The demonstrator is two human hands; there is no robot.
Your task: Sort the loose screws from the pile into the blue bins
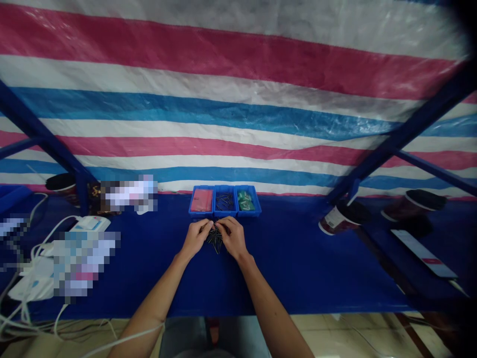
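Observation:
My left hand (196, 237) and my right hand (232, 235) meet over a small pile of thin, dark pieces that look like screws or nails (215, 239) on the blue tabletop. Both have thumb and fingers pinched together, the tips almost touching. Whatever sits between the fingertips is too small to make out. Just beyond stand three joined blue bins. Flat pink pieces fill the left bin (201, 200), similar dark thin pieces lie in the middle bin (224, 200), and the right bin (246, 201) holds green and whitish small packets.
White power strips with tangled cables (40, 278) lie at the left. A lidded cup (341, 217) stands to the right, with another cup (413, 205) and a phone (424, 253) farther over. Blue frame bars slope up on both sides before a striped sheet (223, 114).

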